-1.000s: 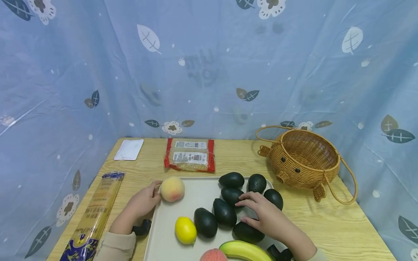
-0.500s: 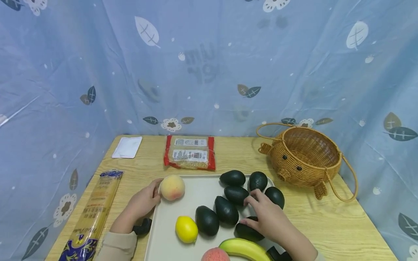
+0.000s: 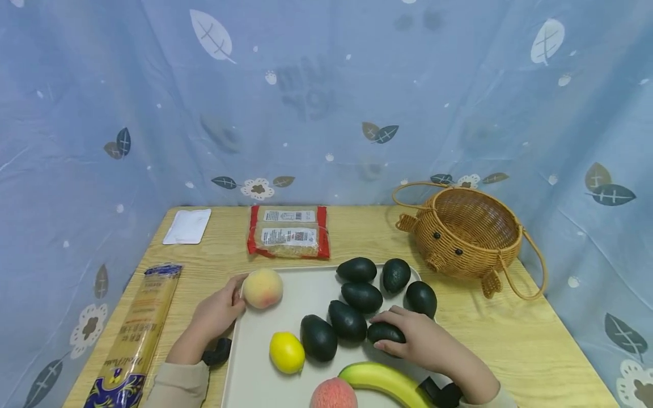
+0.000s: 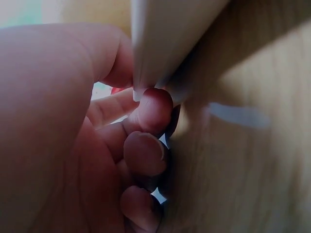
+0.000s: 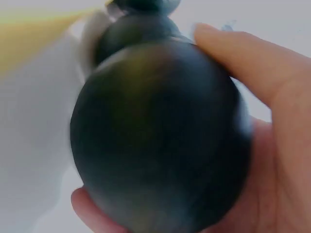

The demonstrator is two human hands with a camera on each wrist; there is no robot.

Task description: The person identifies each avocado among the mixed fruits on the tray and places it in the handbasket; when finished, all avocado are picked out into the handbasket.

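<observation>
My left hand (image 3: 216, 309) holds the left rim of a cream-white tray (image 3: 275, 334) near its far corner, beside a yellow peach (image 3: 262, 288). In the left wrist view, the thumb lies over the tray edge (image 4: 163, 43) and fingertips curl beneath it. With fingers and thumb around it, my right hand (image 3: 420, 340) grips a dark green avocado (image 3: 385, 334), which fills the right wrist view as a blurred dark avocado (image 5: 160, 141). Several more avocados (image 3: 348, 321) lie close by on the tray. A lemon (image 3: 287, 352), banana (image 3: 382, 381) and pink-red peach (image 3: 334, 394) lie nearer me.
A wicker basket (image 3: 461, 255) with a pig face and raised handles stands beyond the tray's far right corner. Behind the tray lies a red-edged noodle packet (image 3: 288, 233). A white packet (image 3: 187, 226) and a long pasta bag (image 3: 135, 334) lie left.
My right hand has lowered and closed around the avocado, which has moved slightly away from the banana. My left hand stays at the tray rim. The head view has shifted a little.
</observation>
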